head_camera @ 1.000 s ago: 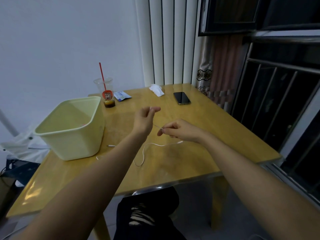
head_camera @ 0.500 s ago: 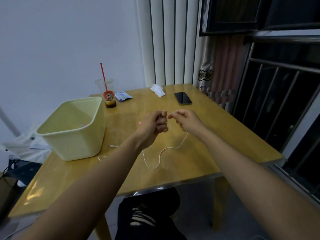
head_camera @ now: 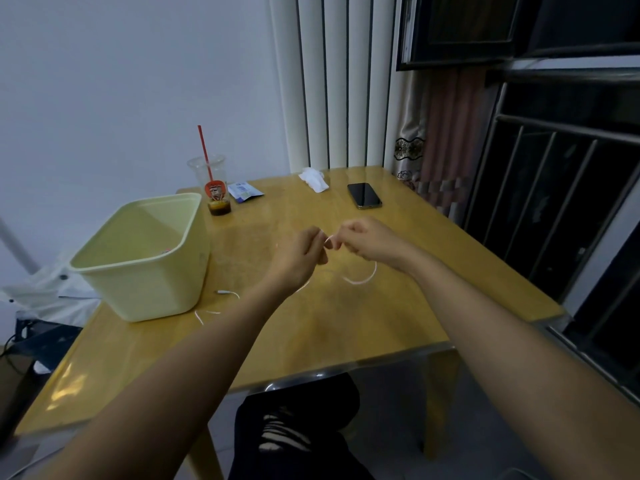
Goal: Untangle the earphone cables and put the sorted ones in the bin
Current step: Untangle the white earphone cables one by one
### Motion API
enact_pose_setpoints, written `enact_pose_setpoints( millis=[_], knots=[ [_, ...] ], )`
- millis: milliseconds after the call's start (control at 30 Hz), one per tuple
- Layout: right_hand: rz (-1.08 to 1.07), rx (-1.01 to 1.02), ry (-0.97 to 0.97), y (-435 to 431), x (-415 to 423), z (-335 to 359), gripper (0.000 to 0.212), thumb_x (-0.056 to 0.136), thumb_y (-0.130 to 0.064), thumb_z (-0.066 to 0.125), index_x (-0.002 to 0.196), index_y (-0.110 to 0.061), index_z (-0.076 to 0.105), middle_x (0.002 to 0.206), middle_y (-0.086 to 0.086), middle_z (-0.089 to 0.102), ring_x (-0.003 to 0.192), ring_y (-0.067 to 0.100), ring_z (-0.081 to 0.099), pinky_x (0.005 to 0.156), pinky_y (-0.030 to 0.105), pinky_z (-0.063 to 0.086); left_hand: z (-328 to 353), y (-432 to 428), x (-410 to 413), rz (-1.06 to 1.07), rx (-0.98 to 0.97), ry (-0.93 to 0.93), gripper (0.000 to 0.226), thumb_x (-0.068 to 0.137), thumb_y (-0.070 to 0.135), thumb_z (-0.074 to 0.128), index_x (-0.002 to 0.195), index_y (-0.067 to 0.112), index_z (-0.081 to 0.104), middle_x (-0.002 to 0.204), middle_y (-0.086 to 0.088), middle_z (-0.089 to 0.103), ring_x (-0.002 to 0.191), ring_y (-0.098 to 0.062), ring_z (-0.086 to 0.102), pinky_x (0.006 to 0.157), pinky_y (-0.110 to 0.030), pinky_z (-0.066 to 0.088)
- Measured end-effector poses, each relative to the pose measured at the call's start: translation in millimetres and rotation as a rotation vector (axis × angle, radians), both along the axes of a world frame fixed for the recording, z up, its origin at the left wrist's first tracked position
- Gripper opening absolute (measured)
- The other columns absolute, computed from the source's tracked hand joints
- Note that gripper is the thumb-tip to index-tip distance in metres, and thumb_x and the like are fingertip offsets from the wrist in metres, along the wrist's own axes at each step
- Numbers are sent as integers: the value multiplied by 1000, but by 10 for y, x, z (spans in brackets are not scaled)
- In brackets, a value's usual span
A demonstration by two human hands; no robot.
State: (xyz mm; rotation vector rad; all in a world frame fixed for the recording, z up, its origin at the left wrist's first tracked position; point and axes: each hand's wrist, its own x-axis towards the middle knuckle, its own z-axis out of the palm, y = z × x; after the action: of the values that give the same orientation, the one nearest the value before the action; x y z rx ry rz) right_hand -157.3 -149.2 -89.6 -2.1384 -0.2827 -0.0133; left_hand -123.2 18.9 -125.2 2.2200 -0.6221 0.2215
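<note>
White earphone cable runs between the two hands, which are raised close together above the middle of the wooden counter. The left hand has its fingers curled, thumb and fingertips pinching the cable near the top. The right hand is curled the same way and pinches it just beside the left, so that a short bright bend of wire shows in the gap between them. Below the right hand the cable hangs in a loose loop that curves back toward the left wrist; whether that loop touches the counter I cannot tell. More of it lies flat on the counter to the left of the left forearm, thin and pale, ending in a small plug close to the foot of the bin. That bin, pale yellow-green plastic, stands near the counter's left edge, well apart from the hands. Behind it a clear cup with a red straw holds a little dark liquid, a blue-and-white packet just beside it. Farther back lie a crumpled white tissue and a dark phone, face up.
</note>
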Motion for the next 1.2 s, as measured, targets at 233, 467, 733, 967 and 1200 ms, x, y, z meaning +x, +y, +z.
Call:
enact_pose_setpoints(
  millis=[233,467,733,967,1200],
  knots=[
    [-161,238,-99,-120,139,-158,24,101,-24,51,85,-16,68,60,-8,41,46,-1,36,46,13,31,189,-55,-151,-318,-573,466,36,107,28,33,79,12,49,58,2,31,50,-9,31,51,-19,34],
    [77,102,134,6,42,-396,29,104,-30,47,97,-12,69,63,-3,44,49,5,35,44,16,29,370,-185,-116,-247,-1094,570,27,107,21,34,97,7,55,97,-10,72,93,-21,71,86,-29,56],
    [44,45,24,-59,-8,-129,27,98,-16,52,77,-9,68,56,-4,42,44,1,36,47,16,28,165,-29,-30,43,35,19,29,106,26,36,100,11,60,81,1,66,72,-6,61,64,-19,45],
    [-151,197,-165,-73,121,-86,24,99,-18,53,83,-12,69,52,-18,49,50,-3,43,54,15,34,197,-59,-146,-378,-443,575,42,107,36,24,81,15,50,58,3,36,54,-13,34,62,-25,42],
    [40,7,91,-27,31,-279,27,103,-27,50,103,-10,71,67,-1,45,48,2,38,48,16,32,410,-177,-144,-150,-945,460,34,107,25,29,82,13,50,89,-5,68,81,-15,68,79,-26,54]
  ],
)
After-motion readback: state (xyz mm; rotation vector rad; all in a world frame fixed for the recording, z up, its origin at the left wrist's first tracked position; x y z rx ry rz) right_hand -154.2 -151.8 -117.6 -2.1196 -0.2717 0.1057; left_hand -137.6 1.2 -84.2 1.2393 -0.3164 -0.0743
